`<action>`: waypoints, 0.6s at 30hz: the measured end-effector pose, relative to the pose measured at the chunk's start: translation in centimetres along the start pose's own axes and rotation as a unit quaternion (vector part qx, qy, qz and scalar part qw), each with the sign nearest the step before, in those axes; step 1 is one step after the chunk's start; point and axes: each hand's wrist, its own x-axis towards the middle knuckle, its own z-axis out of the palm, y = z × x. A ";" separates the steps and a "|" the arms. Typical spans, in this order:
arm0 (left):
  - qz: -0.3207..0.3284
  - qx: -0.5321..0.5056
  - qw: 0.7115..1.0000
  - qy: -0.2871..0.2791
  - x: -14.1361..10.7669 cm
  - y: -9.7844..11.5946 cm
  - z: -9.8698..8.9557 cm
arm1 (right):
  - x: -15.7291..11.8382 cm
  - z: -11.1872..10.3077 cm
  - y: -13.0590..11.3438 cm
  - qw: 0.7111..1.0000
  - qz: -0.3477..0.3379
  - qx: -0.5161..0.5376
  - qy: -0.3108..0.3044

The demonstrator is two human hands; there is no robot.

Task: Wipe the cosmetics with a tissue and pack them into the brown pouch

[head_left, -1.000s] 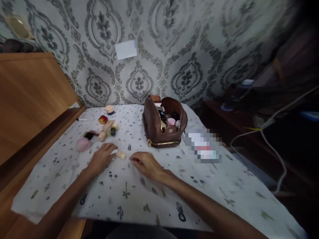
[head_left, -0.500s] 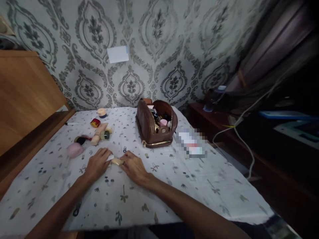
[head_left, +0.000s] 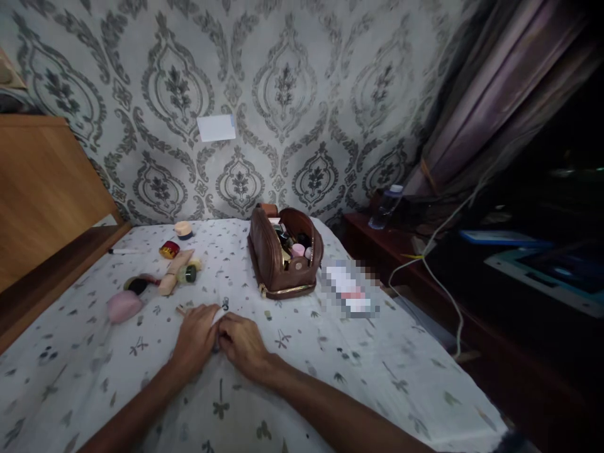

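Observation:
My left hand (head_left: pixel 198 333) is closed near the middle of the table, with a thin white tissue-like piece (head_left: pixel 219 314) showing at its fingers. A slim beige tip (head_left: pixel 181 310) sticks out past its left side; most of that item is hidden. My right hand (head_left: pixel 243 343) is right against it, fingers curled in, and whatever they grip is hidden. Beyond the hands stands an open brown makeup bag (head_left: pixel 271 255), full of cosmetics. To the left lie a pink sponge-like piece (head_left: pixel 124 306), a beige tube (head_left: pixel 175 273) and a small green jar (head_left: pixel 187 274).
A red-and-gold container (head_left: pixel 168 250) and a beige-topped jar (head_left: pixel 184 230) stand farther back. A blurred-out flat object (head_left: pixel 350 289) lies right of the bag. A water bottle (head_left: pixel 385 207) and a white cable (head_left: pixel 443 274) are at the right, a wooden panel (head_left: pixel 47 189) at the left.
My hands have come together. The beige item that showed between them is now mostly covered, its tip poking out left of my left hand. The view has shifted slightly.

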 end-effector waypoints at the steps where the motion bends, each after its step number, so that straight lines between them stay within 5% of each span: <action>1: -0.006 -0.019 1.000 0.011 -0.2 0.3 0.5 | 0.0 0.0 0.1 1.000 -0.005 0.014 0.009; 11: 0.058 0.012 0.998 -0.036 1.2 -2.6 -1.4 | -0.3 0.2 0.5 0.991 -0.044 0.111 0.064; 18: -0.070 -0.086 0.994 -0.023 1.6 -5.5 -2.3 | -0.6 -0.5 0.6 0.967 -0.025 0.249 0.040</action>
